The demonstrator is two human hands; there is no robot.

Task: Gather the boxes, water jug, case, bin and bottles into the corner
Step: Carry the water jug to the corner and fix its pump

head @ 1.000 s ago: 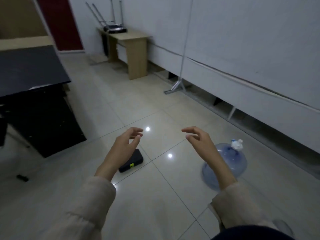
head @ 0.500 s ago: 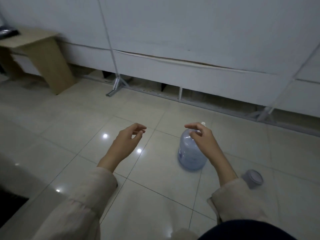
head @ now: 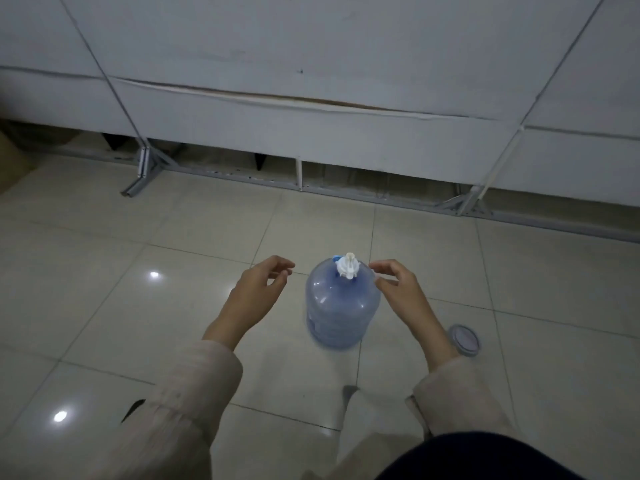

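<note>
A clear blue water jug (head: 341,308) with a white pump cap (head: 347,266) stands upright on the tiled floor, straight ahead of me. My left hand (head: 258,292) hovers just left of its shoulder, fingers curled and apart, holding nothing. My right hand (head: 398,289) hovers at the jug's right shoulder, fingers loosely curled near the neck; it looks close to the jug but not gripping it. A small round grey bottle or container (head: 464,339) stands on the floor to the right of my right forearm.
A white panelled wall (head: 311,81) runs across the back on a grey metal frame (head: 346,192) with two diagonal braces reaching onto the floor. A wooden piece of furniture (head: 10,161) shows at the far left edge.
My view has swung right and closed in on the jug, now centred between my hands. The black case and dark desk have left the view. Both hands have dropped beside the jug's neck.
</note>
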